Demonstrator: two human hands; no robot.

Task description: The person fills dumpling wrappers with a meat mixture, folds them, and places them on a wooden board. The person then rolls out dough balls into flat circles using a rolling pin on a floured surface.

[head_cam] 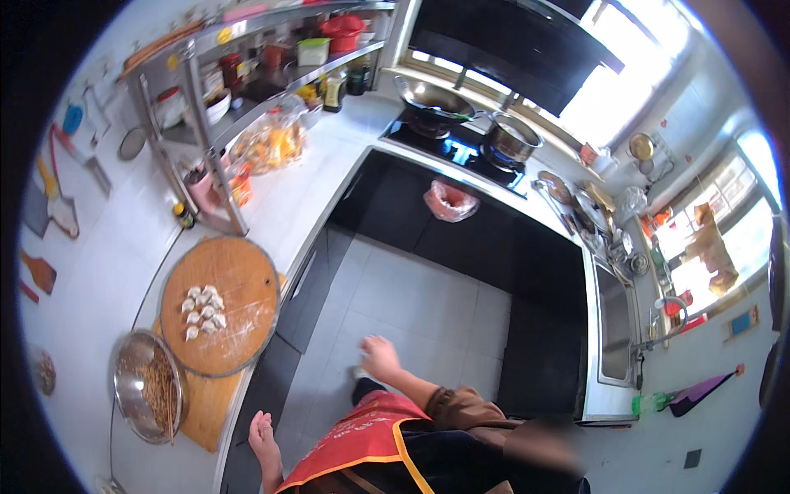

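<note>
My left hand hangs beside the counter's front edge, empty, its fingers loosely bent. Ahead of my body, over the floor, my right hand is loosely curled; I see nothing in it, though its palm side is hidden. Nearest my left hand is a wooden board on the counter. A steel bowl there contains minced filling, with chopsticks resting in it. Beyond the bowl lies a round wooden cutting board, dusted with flour. Several dumplings sit together on it.
A wok and a steel pot stand on the black gas hob. Below hangs a bag-lined waste bin. A metal shelf holds jars and tubs. The sink is on the right; black cabinets border the floor.
</note>
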